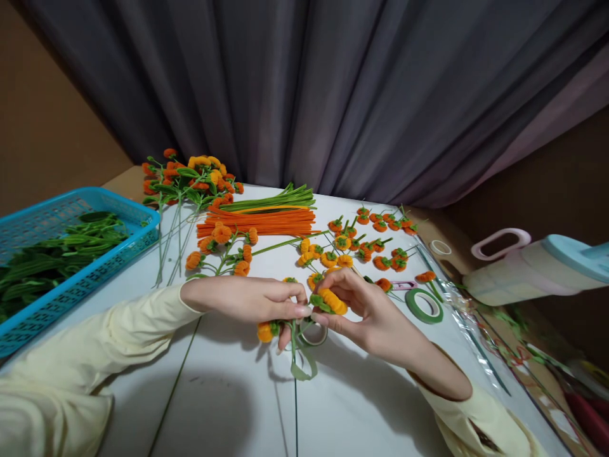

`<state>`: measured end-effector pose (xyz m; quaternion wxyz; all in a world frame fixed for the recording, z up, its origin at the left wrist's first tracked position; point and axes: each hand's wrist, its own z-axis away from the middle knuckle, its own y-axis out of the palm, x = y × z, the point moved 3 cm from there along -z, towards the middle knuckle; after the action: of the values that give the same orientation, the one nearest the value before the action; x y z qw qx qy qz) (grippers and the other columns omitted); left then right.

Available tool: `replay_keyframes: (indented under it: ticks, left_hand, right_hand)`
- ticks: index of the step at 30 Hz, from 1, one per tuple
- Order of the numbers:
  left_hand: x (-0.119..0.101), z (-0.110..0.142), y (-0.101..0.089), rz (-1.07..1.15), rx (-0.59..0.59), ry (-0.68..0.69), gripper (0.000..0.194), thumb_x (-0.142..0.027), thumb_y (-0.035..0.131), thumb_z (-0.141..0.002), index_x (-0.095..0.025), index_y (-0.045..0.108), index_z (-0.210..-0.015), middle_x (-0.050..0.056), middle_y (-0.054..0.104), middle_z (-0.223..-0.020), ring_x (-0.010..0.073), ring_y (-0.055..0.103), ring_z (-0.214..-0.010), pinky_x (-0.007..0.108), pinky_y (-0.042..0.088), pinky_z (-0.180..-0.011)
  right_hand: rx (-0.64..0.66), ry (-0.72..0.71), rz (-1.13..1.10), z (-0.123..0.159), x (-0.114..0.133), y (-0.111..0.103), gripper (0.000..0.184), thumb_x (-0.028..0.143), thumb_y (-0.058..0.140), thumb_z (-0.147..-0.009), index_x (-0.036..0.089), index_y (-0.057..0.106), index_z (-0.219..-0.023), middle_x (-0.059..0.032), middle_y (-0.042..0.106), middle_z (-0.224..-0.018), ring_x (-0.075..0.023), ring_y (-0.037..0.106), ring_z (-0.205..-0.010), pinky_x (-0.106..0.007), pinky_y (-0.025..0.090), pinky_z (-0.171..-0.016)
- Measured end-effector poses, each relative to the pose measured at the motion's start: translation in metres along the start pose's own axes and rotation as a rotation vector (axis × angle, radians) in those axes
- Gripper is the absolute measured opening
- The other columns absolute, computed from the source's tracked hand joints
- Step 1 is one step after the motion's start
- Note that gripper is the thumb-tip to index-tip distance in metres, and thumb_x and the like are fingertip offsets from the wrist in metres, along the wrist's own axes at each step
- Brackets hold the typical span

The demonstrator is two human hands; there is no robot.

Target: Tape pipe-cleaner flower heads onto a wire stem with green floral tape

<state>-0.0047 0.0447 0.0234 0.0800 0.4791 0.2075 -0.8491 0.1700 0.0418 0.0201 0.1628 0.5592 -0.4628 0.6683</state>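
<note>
My right hand (pixel 364 314) pinches a yellow-orange pipe-cleaner flower (pixel 333 301) with green at its base. Closed around a thin green stem, my left hand (pixel 266 301) meets it at the fingertips. A second yellow-orange flower (pixel 265 332) shows just below the left fingers. From between the hands a loop of green floral tape (pixel 304 368) hangs down, and a tape roll (pixel 314 333) is partly hidden behind the fingers. Beyond the hands lie several loose yellow flower heads (pixel 329 259).
On the left is a blue basket (pixel 143 219) of green leaves. Finished flower stems (pixel 200 174), orange pipe cleaners (pixel 259 223) and green ones (pixel 273 198) lie at the back. To the right are orange flower heads (pixel 383 262), green tape (pixel 424 306), a pink cutter (pixel 403 285) and a large cup (pixel 528 270).
</note>
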Motion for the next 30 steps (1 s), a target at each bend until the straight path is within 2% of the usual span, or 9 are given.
replay_keyframes:
  ticks: [7,10,15,19,24,26,30]
  left_hand:
    - [-0.002,-0.001,0.0,0.004,0.019,-0.002,0.029,-0.047,0.032,-0.095,-0.021,0.04,-0.088,-0.001,0.065,-0.077,0.012,0.055,-0.073,0.019,0.038,-0.063]
    - [-0.002,-0.001,0.001,0.003,0.02,0.0,0.03,-0.048,0.033,-0.095,-0.02,0.041,-0.089,-0.001,0.065,-0.077,0.0118,0.054,-0.072,0.019,0.039,-0.063]
    - [-0.001,-0.001,0.001,0.03,0.022,-0.005,0.024,-0.042,0.038,-0.094,-0.019,0.042,-0.09,-0.001,0.065,-0.075,0.0112,0.054,-0.069,0.019,0.038,-0.062]
    - [-0.002,-0.001,0.002,0.06,0.008,-0.015,0.022,-0.041,0.04,-0.093,-0.019,0.044,-0.091,-0.001,0.065,-0.074,0.0115,0.053,-0.068,0.02,0.04,-0.063]
    - [-0.006,0.0,0.002,0.065,-0.014,-0.034,0.026,-0.046,0.041,-0.092,-0.02,0.043,-0.093,-0.002,0.064,-0.071,0.011,0.052,-0.063,0.021,0.037,-0.059]
    - [-0.006,0.001,0.002,0.058,-0.015,-0.042,0.026,-0.046,0.04,-0.093,-0.021,0.042,-0.094,-0.002,0.064,-0.071,0.011,0.051,-0.062,0.021,0.035,-0.057]
    - [-0.005,0.001,0.003,0.059,-0.005,-0.028,0.023,-0.043,0.04,-0.094,-0.021,0.04,-0.089,-0.003,0.062,-0.07,0.0111,0.052,-0.062,0.021,0.035,-0.056]
  right_hand:
    - [0.013,0.005,-0.045,-0.001,0.001,0.003,0.02,0.022,0.063,-0.078,0.019,0.046,-0.089,-0.0008,0.052,-0.084,-0.0132,0.053,-0.074,-0.027,0.049,-0.068]
    - [0.016,0.027,-0.095,-0.001,0.0,0.003,0.024,0.022,0.066,-0.076,0.019,0.046,-0.089,-0.0008,0.051,-0.085,-0.0137,0.053,-0.077,-0.027,0.048,-0.071]
    - [0.067,0.074,-0.339,-0.005,-0.01,0.008,0.027,0.022,0.071,-0.072,0.02,0.05,-0.089,-0.0011,0.056,-0.088,-0.0155,0.057,-0.086,-0.028,0.048,-0.076]
    - [0.094,0.15,-0.548,-0.007,-0.017,0.01,0.03,0.022,0.077,-0.066,0.02,0.054,-0.086,-0.0016,0.061,-0.091,-0.0158,0.059,-0.085,-0.026,0.048,-0.071]
    - [-0.042,0.31,-0.512,-0.002,-0.028,0.014,0.035,0.026,0.08,-0.061,0.019,0.056,-0.085,0.0011,0.06,-0.085,-0.0112,0.056,-0.068,-0.021,0.044,-0.056]
    - [-0.052,0.346,-0.527,0.0,-0.034,0.019,0.035,0.029,0.081,-0.061,0.018,0.056,-0.083,0.0011,0.061,-0.083,-0.0089,0.054,-0.06,-0.02,0.041,-0.051]
    - [-0.069,0.357,-0.685,0.001,-0.041,0.029,0.038,0.03,0.079,-0.064,0.018,0.054,-0.091,0.0016,0.065,-0.078,-0.0094,0.06,-0.058,-0.021,0.045,-0.055]
